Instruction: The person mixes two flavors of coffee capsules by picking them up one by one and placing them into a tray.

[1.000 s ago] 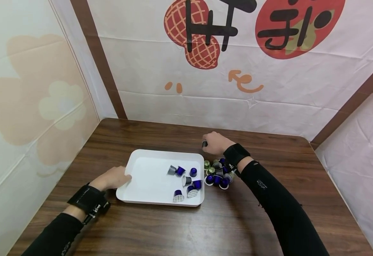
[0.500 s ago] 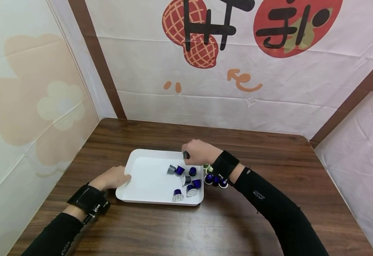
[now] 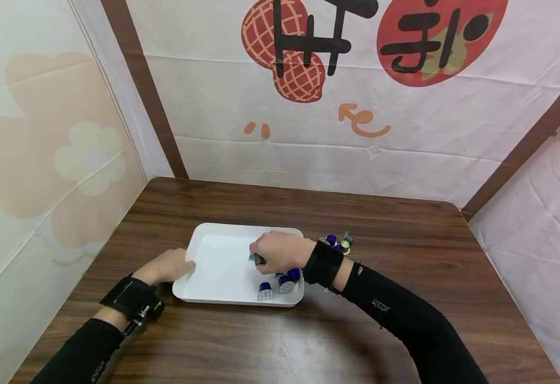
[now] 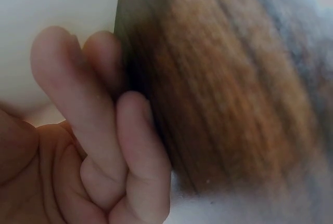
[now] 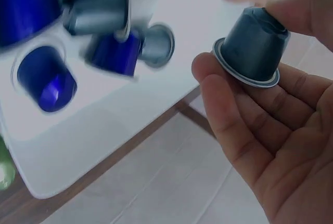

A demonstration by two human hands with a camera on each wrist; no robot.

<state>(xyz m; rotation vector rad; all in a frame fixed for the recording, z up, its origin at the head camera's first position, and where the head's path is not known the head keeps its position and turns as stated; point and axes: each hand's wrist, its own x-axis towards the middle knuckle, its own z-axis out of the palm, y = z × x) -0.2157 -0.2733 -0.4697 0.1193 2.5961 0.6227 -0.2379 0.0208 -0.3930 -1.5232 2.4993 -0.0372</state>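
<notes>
Your right hand [image 3: 280, 252] has just moved left from beyond the loose pile to a place over the right half of the white rectangular plastic tray [image 3: 217, 266]. It holds a blue-grey, tapered, metallic-looking capsule [image 5: 255, 47], pinched with your thumb near the narrow end and your fingertips at the rimmed end; there is no slack around it. For the work, this means the piece is above the tray but, I judge, not yet released.

Your left hand [image 3: 165, 265] stays at the tray's left edge, thumb over the rim and fingers curled, holding it; how far they reach underneath, you cannot tell.

Below your right hand lie dark blue capsules [image 3: 265, 291] and a smaller-looking grey capsule [image 5: 156, 45]. The loose pile [image 3: 345, 246] sits on the brown wood-grain table [image 3: 241, 341] right of the tray, partly hidden by your wrist.
</notes>
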